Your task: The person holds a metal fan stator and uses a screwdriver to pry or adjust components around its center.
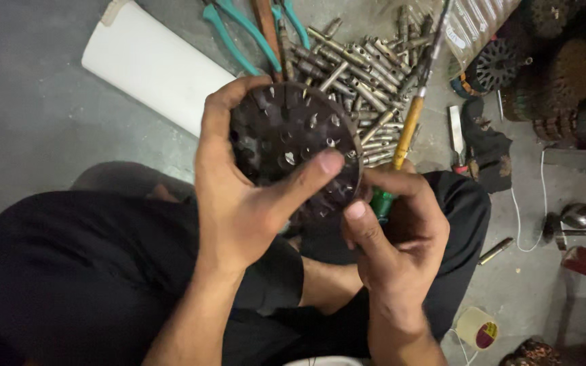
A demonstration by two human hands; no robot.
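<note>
dark metal disc (293,146) with many holes sits in the left hand (239,203); fingers curl behind its edge and the thumb presses on its face, probably to keep it steady over the lap. the right hand (398,230) is closed on a green-and-yellow handled screwdriver (405,139) just beside the disc rim. a pile of metal pins (367,74) crowds the floor behind; open room is to the left, beyond the white sheet (154,64).

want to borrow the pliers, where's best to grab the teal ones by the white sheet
Take the teal pliers by their two handles, coming from the left over the white sheet. The handles splay open and lie bare there; the jaw end is tucked under the pile of metal bolts.
</note>
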